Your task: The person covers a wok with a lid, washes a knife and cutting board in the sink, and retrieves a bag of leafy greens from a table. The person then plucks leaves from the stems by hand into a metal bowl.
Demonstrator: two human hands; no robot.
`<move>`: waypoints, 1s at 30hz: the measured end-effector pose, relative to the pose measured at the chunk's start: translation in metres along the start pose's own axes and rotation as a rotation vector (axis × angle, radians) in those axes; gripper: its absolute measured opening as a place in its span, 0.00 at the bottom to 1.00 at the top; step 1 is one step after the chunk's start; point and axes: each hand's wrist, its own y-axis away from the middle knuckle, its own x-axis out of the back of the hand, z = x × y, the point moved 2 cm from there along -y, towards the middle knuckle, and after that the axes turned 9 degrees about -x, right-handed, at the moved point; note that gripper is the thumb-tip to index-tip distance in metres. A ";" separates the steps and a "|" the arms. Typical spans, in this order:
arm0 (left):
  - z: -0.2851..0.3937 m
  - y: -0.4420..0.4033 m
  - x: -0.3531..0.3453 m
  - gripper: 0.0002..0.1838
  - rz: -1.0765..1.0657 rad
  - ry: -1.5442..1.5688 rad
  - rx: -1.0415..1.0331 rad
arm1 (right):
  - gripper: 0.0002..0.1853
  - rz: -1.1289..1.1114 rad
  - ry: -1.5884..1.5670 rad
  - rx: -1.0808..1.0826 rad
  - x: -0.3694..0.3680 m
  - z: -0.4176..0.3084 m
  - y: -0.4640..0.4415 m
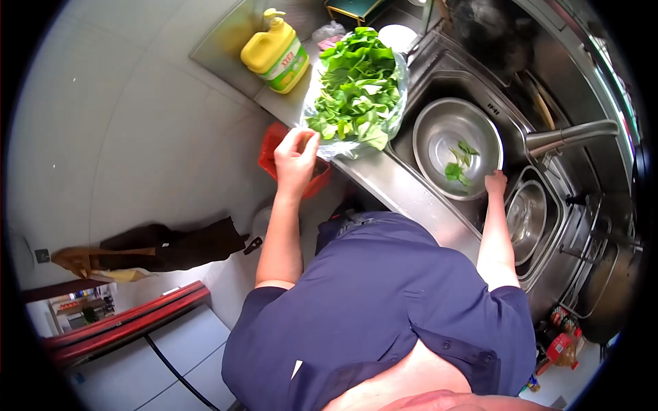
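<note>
Leafy greens (356, 89) are heaped in a clear plastic bag on the counter beside the sink. At the bag's near left edge is my left hand (298, 154), its fingers pinched together; what they hold, if anything, is too small to tell. A large metal bowl (428, 157) sits in the sink with a few leaves (458, 171) inside. My right hand (495, 181) is closed at the lower right rim of this bowl. Below the left hand a red bin (273, 140) shows partly behind the forearm.
A yellow detergent bottle (277, 56) stands left of the greens. The faucet (572, 137) reaches over the sink's right side. A smaller metal bowl (528, 212) rests in the second basin. Behind the greens lies a white round dish (397, 38).
</note>
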 end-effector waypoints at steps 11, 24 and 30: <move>-0.047 0.015 -0.066 0.03 -0.447 -0.705 -0.324 | 0.10 -0.002 -0.531 1.596 0.128 -0.365 0.334; -0.081 0.010 0.003 0.07 -0.063 0.376 0.367 | 0.09 -0.330 -0.630 1.014 0.073 -0.382 0.298; -0.010 -0.082 0.010 0.09 -0.083 0.449 0.223 | 0.08 -0.534 -0.994 0.804 0.142 -0.373 0.312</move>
